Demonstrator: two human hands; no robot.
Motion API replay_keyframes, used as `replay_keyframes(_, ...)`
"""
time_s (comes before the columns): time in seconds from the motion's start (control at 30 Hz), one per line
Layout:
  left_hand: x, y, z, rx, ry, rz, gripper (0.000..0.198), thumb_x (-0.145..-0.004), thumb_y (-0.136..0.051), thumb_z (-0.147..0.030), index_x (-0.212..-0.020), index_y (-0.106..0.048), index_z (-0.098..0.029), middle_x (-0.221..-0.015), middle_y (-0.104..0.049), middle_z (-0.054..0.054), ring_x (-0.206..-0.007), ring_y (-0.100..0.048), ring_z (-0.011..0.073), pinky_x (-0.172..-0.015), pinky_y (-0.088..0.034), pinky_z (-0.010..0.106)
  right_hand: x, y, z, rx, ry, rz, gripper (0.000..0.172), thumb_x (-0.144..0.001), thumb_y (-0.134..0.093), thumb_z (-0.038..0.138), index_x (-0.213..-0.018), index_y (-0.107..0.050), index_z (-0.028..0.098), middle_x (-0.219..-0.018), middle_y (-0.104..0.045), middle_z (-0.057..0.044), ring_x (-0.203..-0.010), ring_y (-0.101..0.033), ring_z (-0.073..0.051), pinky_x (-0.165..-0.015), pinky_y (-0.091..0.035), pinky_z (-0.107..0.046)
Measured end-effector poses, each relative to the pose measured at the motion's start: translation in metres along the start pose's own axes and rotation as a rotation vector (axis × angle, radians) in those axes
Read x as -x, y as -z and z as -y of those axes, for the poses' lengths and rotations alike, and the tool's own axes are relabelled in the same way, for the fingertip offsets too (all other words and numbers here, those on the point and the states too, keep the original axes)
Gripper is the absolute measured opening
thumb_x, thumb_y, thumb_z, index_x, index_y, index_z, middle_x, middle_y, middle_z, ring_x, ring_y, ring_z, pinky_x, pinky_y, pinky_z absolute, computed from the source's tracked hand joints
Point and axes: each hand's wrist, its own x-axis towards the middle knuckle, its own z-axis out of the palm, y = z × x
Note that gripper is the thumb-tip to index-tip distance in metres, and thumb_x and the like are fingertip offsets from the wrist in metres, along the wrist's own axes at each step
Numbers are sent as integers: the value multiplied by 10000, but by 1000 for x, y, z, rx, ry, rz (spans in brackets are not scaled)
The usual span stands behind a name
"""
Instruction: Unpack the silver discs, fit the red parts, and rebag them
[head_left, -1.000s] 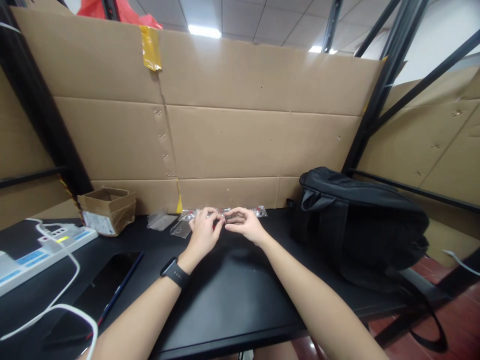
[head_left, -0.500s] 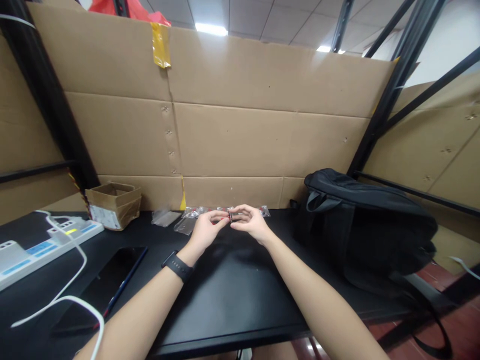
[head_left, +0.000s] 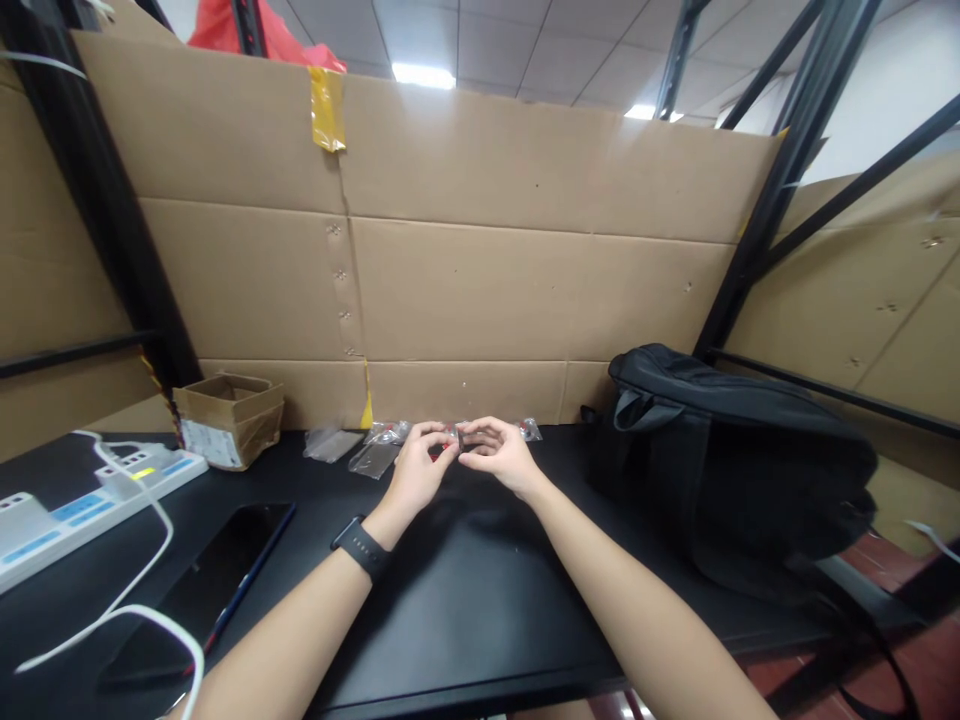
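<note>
My left hand, with a dark watch on its wrist, and my right hand meet over the middle of the black table. Between their fingertips is a small dark and red object, too small to name; the fingers of both hands are curled round it. Small clear plastic packets with red bits lie behind the hands along the cardboard wall. A flat clear bag rests just left of my left hand.
An open cardboard box, a white power strip with white cables and a dark tablet are on the left. A black backpack sits at the right. Another clear bag lies near the box. Cardboard stands behind.
The fingers of my left hand have shifted and curled a little more around the small object. The whole view has moved slightly, with the scene lower in the picture.
</note>
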Motion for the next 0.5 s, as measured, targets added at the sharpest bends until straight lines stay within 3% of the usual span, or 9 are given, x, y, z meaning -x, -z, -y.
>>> replay_keyframes(0.33, -2, 0, 4, 38, 7, 14, 168, -842, -660, -339, -905, -750, -212, -1188, -606, 98, -1137, -591, 253, -1048, -427, 428, -1, 0, 1, 41, 23, 14, 456, -591, -882, 324, -974, -664, 205, -1198, -699, -110, -1005, -700, -233, -793, -600, -348)
replay_keyframes(0.5, 3, 4, -10, -150, -31, -39, 112, -852, -645, -297, -906, -732, -252, -1216, -584, 77, -1184, -530, 287, -1041, -396, 492, 0, -2, 1, 53, -10, -8, 484, -589, -888, 359, -990, -678, 189, -1112, -733, -109, -929, -728, -230, -847, -598, -389)
